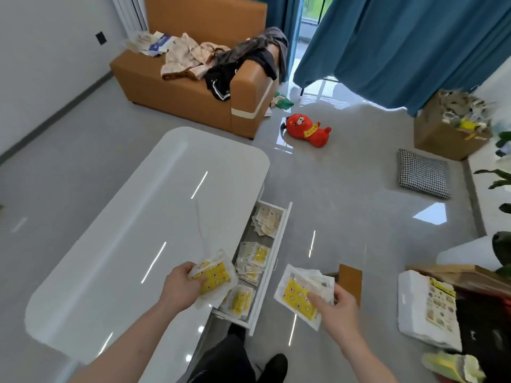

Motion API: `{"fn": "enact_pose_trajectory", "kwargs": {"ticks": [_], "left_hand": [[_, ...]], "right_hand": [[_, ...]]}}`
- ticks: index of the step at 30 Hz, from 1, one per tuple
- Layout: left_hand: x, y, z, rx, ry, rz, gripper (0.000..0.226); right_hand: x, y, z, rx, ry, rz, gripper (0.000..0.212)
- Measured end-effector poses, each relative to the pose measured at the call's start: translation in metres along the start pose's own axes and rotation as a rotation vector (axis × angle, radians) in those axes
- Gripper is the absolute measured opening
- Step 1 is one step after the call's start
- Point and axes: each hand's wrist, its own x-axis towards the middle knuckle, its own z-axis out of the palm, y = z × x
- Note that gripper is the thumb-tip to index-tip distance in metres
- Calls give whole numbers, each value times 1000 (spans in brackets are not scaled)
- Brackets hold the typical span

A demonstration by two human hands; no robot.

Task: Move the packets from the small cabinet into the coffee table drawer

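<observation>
over the open drawer (279, 244), each hand grips yellow packets: left hand (181, 286), right hand (336, 308); print unreadable.

No legible text anywhere. Packets in the left hand (181, 286) and right hand (336, 310) show yellow panels with small red marks, print too small to read. Same for the packets in the drawer (269, 272). White foam box (409, 305) at right carries a printed sheet with a yellow strip and rows of small pictures, unreadable. Red plush toy (307, 131) has a yellow band, characters blurred.
</observation>
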Motion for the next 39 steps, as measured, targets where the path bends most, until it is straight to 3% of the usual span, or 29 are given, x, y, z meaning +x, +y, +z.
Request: {"fn": "enact_pose_trajectory", "kwargs": {"ticks": [8, 17, 24, 28, 33, 39], "left_hand": [[118, 2, 66, -11, -124, -128, 5], [274, -43, 226, 105, -186, -157, 12], [359, -67, 316, -66, -137, -223, 13], [373, -84, 338, -139, -134, -286, 22], [357, -119, 338, 7, -154, -376, 26], [341, -119, 335, 103, -145, -189, 15]], "right_hand": [[107, -1, 35, 2, 17, 95, 25], [258, 86, 87, -10, 5, 211, 26], [336, 149, 110, -35, -62, 155, 23], [355, 171, 115, -59, -93, 170, 20], [361, 175, 118, -55, -116, 197, 23], [369, 166, 119, -51, -130, 219, 25]]}}
